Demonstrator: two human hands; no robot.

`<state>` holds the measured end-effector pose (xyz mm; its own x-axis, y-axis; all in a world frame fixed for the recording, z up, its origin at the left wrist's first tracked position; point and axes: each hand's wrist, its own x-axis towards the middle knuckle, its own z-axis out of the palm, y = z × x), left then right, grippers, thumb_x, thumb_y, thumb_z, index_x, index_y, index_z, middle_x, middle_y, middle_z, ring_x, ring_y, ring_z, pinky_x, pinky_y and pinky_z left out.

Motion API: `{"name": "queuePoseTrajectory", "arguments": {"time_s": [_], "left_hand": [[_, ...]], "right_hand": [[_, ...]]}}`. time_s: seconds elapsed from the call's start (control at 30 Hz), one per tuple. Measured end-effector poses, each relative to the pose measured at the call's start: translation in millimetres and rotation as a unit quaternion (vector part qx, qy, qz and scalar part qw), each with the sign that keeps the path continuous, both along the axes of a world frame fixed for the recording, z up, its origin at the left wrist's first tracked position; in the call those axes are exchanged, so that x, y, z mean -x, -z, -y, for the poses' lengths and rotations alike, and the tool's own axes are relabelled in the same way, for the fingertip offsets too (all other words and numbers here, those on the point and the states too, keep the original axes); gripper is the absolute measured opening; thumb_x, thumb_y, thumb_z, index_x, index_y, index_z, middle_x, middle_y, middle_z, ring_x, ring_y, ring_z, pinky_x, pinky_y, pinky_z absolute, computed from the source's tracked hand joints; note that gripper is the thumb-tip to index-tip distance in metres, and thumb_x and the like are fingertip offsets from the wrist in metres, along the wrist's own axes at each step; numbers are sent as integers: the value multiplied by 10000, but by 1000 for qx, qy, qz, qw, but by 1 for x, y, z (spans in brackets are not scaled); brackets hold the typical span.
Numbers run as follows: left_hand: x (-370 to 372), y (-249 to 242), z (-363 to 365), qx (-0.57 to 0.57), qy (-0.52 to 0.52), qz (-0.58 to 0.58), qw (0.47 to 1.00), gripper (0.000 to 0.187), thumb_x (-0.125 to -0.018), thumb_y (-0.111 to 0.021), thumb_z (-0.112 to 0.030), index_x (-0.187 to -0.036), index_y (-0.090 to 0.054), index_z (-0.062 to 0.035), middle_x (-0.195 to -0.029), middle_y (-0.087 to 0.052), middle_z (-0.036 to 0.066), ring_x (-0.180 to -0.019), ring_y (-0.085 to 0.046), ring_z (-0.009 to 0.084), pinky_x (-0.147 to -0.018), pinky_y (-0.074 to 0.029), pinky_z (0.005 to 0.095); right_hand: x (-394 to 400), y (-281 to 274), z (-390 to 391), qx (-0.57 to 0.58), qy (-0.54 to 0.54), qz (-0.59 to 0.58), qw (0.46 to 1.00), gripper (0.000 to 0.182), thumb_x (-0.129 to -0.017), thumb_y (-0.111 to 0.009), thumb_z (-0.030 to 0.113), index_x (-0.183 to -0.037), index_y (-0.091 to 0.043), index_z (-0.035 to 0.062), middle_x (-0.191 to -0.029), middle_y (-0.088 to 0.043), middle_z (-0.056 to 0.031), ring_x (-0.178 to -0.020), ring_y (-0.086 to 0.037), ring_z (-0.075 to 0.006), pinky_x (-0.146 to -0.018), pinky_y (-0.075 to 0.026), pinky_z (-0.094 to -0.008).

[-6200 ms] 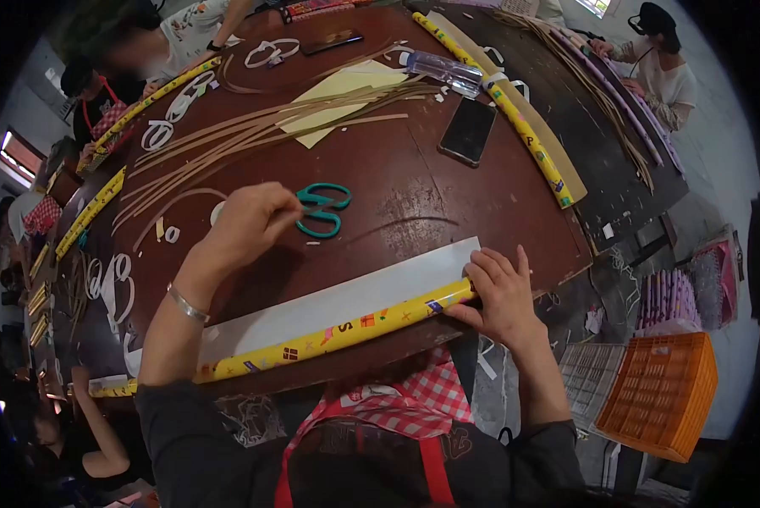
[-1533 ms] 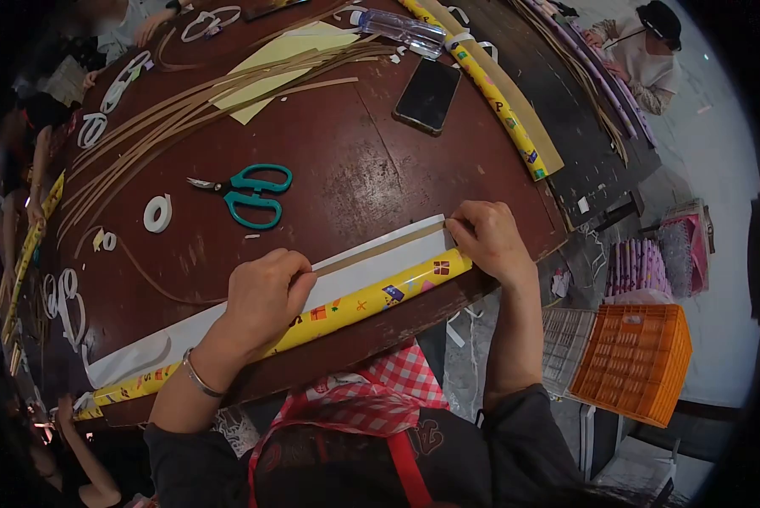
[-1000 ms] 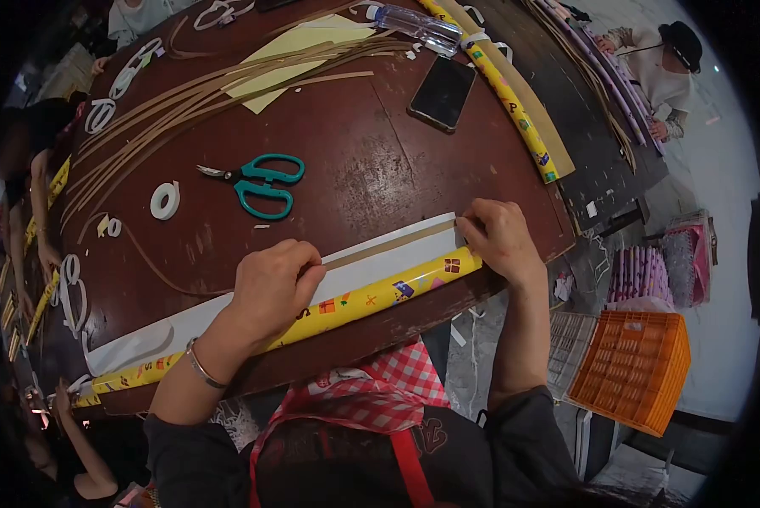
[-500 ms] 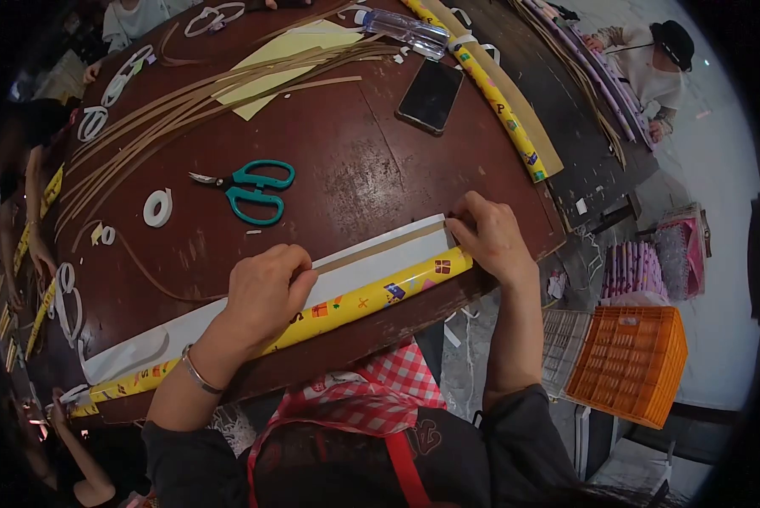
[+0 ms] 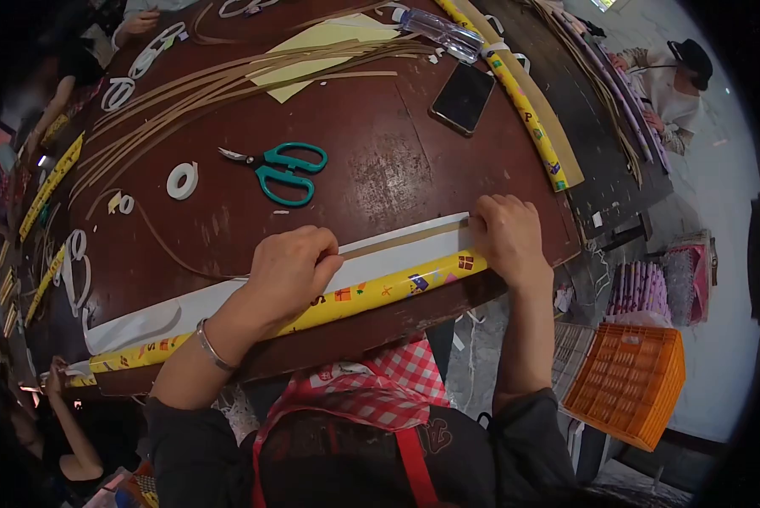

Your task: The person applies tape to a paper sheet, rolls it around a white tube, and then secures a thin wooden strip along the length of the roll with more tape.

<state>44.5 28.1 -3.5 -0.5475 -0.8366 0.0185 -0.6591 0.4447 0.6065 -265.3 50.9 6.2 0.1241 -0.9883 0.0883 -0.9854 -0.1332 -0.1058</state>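
Note:
A roll of yellow printed wrapping paper (image 5: pixel 371 296) lies along the table's near edge, its white inner side (image 5: pixel 156 324) unrolled flat behind it. Along that white side runs a narrow brown strip (image 5: pixel 401 239). My left hand (image 5: pixel 294 273) is closed in a pinch over the strip, thumb against the fingers. At the sheet's right end, my right hand (image 5: pixel 509 241) is closed on the strip's end; its fingertips are partly hidden. The strip's loose tail (image 5: pixel 164 245) curves away on the left. Beyond my hands lie teal-handled scissors (image 5: pixel 291 176) and a roll of white tape (image 5: pixel 173 181).
A phone (image 5: pixel 462 97), a water bottle (image 5: pixel 439 34) and another yellow roll (image 5: pixel 524 110) lie at the far right. Several brown strips (image 5: pixel 185 95) cross yellow paper (image 5: pixel 312 59). An orange crate (image 5: pixel 625 381) stands right of the table. Other people work around it.
The view has shifted, so the tabletop things appear further right and slightly higher. My right fingers have curled in more at the sheet's end; my left hand keeps its pinch.

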Motion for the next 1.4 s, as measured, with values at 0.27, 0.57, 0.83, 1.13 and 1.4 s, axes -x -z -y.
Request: {"name": "queuePoseTrajectory", "arguments": {"time_s": [0.27, 0.57, 0.83, 1.13, 1.4], "left_hand": [[0, 0, 1, -3, -5, 13, 1000, 132, -827, -669, -187, -854, -654, -59, -813, -650, 109, -775, -648, 318, -680, -504, 439], [0, 5, 2, -7, -7, 1, 1000, 125, -819, -678, -191, -848, -659, -72, -823, -660, 100, -792, -655, 307, -689, -504, 434], [-9, -7, 4, -48, 23, -12, 999, 96, -804, -651, -147, -852, -651, -63, -835, -656, 98, -791, -652, 301, -698, -505, 423], [-23, -11, -1, -54, 48, -59, 996, 98, -790, -645, -104, -877, -644, -58, -858, -646, 97, -784, -647, 296, -695, -508, 404], [-36, -5, -1, 11, 111, -79, 991, 99, -796, -656, -85, -890, -655, -55, -846, -654, 94, -770, -649, 297, -684, -514, 391]], "right_hand": [[-44, 9, -29, 121, -130, 97, 979, 135, -786, -700, 157, -839, -629, 56, -928, -621, -94, -912, -590, -289, -797, -486, -420], [-66, 8, -39, 68, -169, 104, 978, 299, -835, -693, 306, -941, -636, 33, -1132, -653, -142, -1078, -600, -320, -914, -474, -433], [-64, 11, -43, 60, -166, 76, 981, 337, -857, -670, 351, -989, -631, 43, -1197, -640, -139, -1129, -591, -309, -925, -447, -486], [-64, 9, -46, 53, -158, 56, 984, 356, -871, -653, 373, -1020, -636, 50, -1227, -632, -137, -1183, -573, -306, -928, -437, -513], [-64, 10, -47, 26, -148, 67, 986, 359, -862, -666, 342, -1089, -639, 65, -1270, -623, -125, -1205, -572, -313, -977, -422, -534]]}}
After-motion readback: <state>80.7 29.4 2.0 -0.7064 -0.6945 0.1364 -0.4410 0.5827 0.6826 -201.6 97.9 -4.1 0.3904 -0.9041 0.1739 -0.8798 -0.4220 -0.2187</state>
